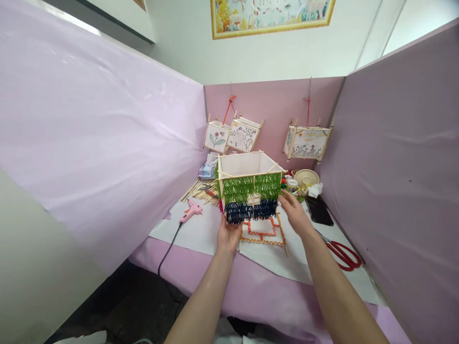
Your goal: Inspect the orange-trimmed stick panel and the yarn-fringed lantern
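Between my two hands is a lantern-like box (253, 188) of thin wooden sticks with white inner walls, open at the top. Green fringe covers its upper front and dark blue fringe hangs below. My left hand (228, 235) grips its lower left corner from beneath. At the right side, my right hand (292, 208) holds the edge with its fingers closed on it. Below and behind the box, a flat stick frame (263, 241) edged in orange and yellow wavy trim lies on the white paper, partly hidden by the box.
A pink glue gun (191, 210) with a black cord lies left, near loose wooden sticks (202, 191). To the right are red-handled scissors (343, 255), a black phone (319, 210) and a beige round lid (306, 177). Drawn-on lanterns (244, 135) hang at the back. Partition walls enclose the table.
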Action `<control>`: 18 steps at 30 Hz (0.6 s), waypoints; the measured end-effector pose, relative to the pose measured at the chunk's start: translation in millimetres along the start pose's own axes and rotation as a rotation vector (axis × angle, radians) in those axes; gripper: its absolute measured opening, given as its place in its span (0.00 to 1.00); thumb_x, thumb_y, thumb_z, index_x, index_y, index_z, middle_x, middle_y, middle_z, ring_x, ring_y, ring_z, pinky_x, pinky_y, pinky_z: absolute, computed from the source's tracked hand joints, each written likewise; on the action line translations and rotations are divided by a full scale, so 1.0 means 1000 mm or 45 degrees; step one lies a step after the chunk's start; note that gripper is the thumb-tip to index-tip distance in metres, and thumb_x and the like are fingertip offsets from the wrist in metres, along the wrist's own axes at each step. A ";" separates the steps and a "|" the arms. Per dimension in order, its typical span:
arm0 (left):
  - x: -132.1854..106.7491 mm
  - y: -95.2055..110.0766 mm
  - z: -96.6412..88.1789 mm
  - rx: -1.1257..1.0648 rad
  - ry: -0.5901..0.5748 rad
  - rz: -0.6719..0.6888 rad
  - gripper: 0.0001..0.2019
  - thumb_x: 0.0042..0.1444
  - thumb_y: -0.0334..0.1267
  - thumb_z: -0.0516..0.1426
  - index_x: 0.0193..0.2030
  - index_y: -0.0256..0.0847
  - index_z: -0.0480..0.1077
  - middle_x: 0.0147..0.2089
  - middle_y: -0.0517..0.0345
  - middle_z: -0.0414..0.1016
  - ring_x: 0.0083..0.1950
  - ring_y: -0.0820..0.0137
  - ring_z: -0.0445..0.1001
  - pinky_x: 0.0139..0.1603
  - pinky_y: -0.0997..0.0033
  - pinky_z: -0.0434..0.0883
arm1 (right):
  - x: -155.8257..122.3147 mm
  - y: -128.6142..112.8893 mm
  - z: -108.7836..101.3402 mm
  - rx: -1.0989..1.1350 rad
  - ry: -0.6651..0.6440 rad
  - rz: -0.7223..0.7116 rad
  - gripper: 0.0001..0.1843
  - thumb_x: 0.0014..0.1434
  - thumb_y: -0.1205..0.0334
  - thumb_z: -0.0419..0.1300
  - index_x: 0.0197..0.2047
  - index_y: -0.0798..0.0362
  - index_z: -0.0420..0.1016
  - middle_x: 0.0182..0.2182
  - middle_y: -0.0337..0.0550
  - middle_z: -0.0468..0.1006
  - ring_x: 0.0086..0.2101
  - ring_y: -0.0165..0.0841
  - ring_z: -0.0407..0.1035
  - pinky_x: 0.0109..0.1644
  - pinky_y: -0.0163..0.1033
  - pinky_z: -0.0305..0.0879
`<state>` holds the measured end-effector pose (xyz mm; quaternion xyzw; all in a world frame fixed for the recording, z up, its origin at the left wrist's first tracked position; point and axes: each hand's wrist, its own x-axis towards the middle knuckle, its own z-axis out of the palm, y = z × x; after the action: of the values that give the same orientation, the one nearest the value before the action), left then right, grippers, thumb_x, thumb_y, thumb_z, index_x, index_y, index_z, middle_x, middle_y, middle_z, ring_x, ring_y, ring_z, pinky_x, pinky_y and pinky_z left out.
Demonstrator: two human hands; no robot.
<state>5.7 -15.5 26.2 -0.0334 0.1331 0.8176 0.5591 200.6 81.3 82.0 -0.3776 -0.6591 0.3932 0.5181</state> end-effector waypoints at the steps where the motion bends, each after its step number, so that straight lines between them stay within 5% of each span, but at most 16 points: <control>1: 0.001 0.000 -0.002 0.002 0.002 0.020 0.13 0.67 0.40 0.51 0.49 0.40 0.74 0.50 0.48 0.79 0.58 0.61 0.73 0.61 0.51 0.70 | 0.007 -0.010 -0.005 0.021 0.034 -0.003 0.27 0.56 0.39 0.57 0.55 0.42 0.72 0.55 0.51 0.75 0.55 0.45 0.70 0.57 0.50 0.69; 6: 0.000 -0.002 -0.005 0.053 -0.101 0.138 0.11 0.66 0.38 0.53 0.50 0.41 0.74 0.52 0.50 0.78 0.56 0.62 0.74 0.60 0.52 0.71 | 0.045 -0.082 -0.016 0.028 0.211 -0.155 0.27 0.55 0.41 0.60 0.52 0.49 0.71 0.52 0.47 0.76 0.54 0.41 0.70 0.60 0.51 0.65; 11: -0.004 -0.004 -0.005 0.100 -0.181 0.243 0.11 0.64 0.40 0.56 0.50 0.43 0.74 0.55 0.52 0.76 0.54 0.64 0.75 0.57 0.56 0.73 | 0.073 -0.152 0.019 -0.636 -0.096 -0.404 0.20 0.57 0.49 0.61 0.48 0.53 0.75 0.50 0.53 0.77 0.50 0.44 0.71 0.58 0.53 0.64; 18: -0.011 -0.007 -0.004 0.216 -0.185 0.410 0.20 0.58 0.45 0.62 0.57 0.53 0.67 0.60 0.55 0.72 0.56 0.65 0.74 0.57 0.59 0.72 | 0.099 -0.196 0.112 -0.786 -0.718 0.082 0.22 0.63 0.42 0.54 0.41 0.53 0.76 0.39 0.51 0.80 0.36 0.38 0.76 0.39 0.42 0.72</control>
<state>16.3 -23.8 23.4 0.0947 0.1644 0.8827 0.4300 55.9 77.6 281.4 -0.4131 -0.8499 0.2811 0.1674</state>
